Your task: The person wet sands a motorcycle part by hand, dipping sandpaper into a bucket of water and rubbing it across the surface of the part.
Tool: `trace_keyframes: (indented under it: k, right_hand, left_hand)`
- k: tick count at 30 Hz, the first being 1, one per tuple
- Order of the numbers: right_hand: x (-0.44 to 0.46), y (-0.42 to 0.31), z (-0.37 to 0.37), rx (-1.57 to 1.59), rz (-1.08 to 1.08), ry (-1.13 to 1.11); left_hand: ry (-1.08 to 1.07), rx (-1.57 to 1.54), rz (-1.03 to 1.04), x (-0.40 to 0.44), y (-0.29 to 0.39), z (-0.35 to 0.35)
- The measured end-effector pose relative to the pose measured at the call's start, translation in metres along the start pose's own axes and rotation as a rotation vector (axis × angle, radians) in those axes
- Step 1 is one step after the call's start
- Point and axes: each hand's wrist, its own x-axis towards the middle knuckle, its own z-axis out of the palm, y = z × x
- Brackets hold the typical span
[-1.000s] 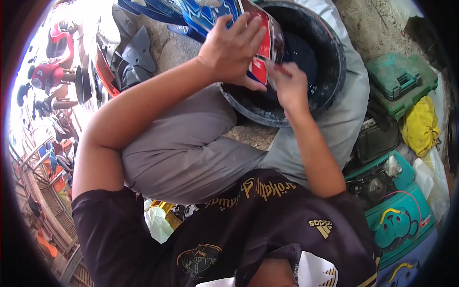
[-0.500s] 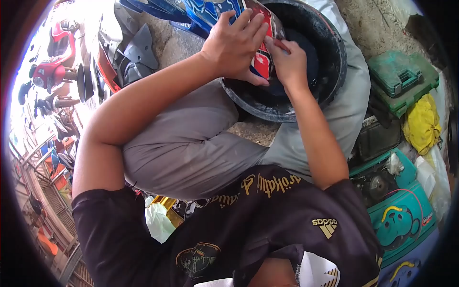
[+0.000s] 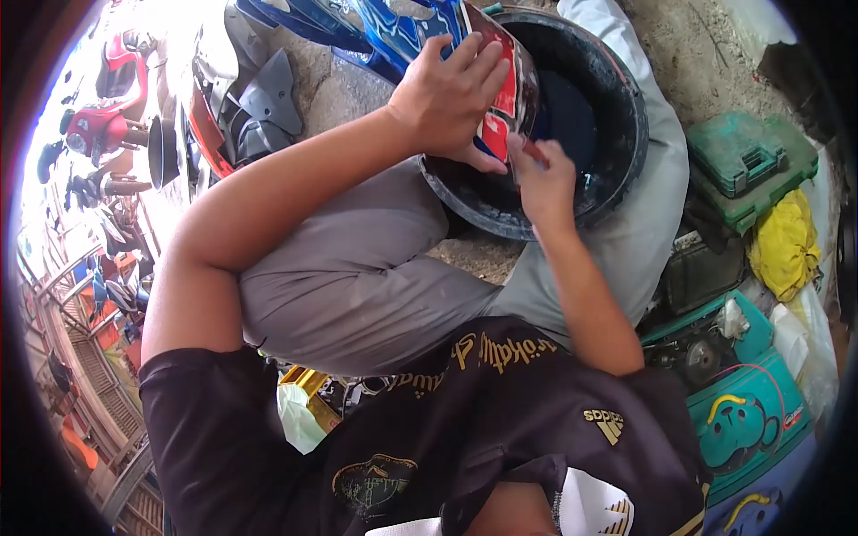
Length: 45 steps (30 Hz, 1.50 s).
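Note:
My left hand (image 3: 454,96) lies across a glossy red, white and blue panel (image 3: 500,112), which looks like a motorcycle body panel. Its fingers are spread over the surface and its thumb is at the lower edge, steadying the panel over a black tub (image 3: 636,121). In my right hand (image 3: 549,183) is a small reddish-brown object (image 3: 534,154), pinched close to the panel's lower right edge. Motion blur hides its exact kind. Dark liquid (image 3: 572,112) shows inside the tub, between my legs.
Blue patterned panels (image 3: 402,31) are at the top; grey and orange body parts (image 3: 266,103) lie left. On the right are a green case (image 3: 746,161), a yellow bag (image 3: 786,241) and an open teal toolbox (image 3: 742,402). A red motorcycle (image 3: 98,134) stands far left.
My right hand has moved down along the panel with the reddish-brown object, towards its lower edge. My left hand keeps its place on the panel, and the view has shifted slightly.

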Motion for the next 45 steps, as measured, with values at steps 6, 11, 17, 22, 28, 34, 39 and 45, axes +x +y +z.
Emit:
trace_keyframes:
  k: [6, 11, 17, 22, 28, 34, 39, 45]
  right_hand:
    - [0.037, -0.024, 0.011, 0.117, 0.056, 0.0]
    - [-0.013, -0.008, 0.002, 0.151, 0.107, 0.019]
    - [0.021, -0.014, 0.009, 0.035, 0.056, 0.055]
    - [-0.01, -0.015, -0.008, 0.027, 0.169, -0.052]
    - [0.011, -0.026, 0.002, 0.059, 0.087, -0.006]
    - [0.019, -0.003, -0.003, 0.039, 0.046, 0.028]
    - [0.02, -0.007, -0.018, 0.203, 0.246, -0.023]
    - [0.02, 0.0, -0.028, 0.605, 0.393, -0.055]
  left_hand:
    - [-0.019, 0.016, -0.002, -0.001, 0.006, 0.001]
    - [-0.012, 0.003, 0.007, -0.001, 0.006, 0.003]
    - [-0.006, -0.012, 0.009, -0.002, 0.006, 0.002]
    - [0.025, -0.019, 0.005, 0.0, 0.005, 0.003]
    - [-0.023, -0.009, 0.007, -0.001, 0.007, 0.001]
    - [-0.065, 0.017, 0.037, 0.015, 0.015, 0.007]
    - [-0.07, 0.037, 0.053, 0.025, 0.027, 0.004]
    - [-0.105, 0.051, 0.064, 0.021, 0.028, -0.004]
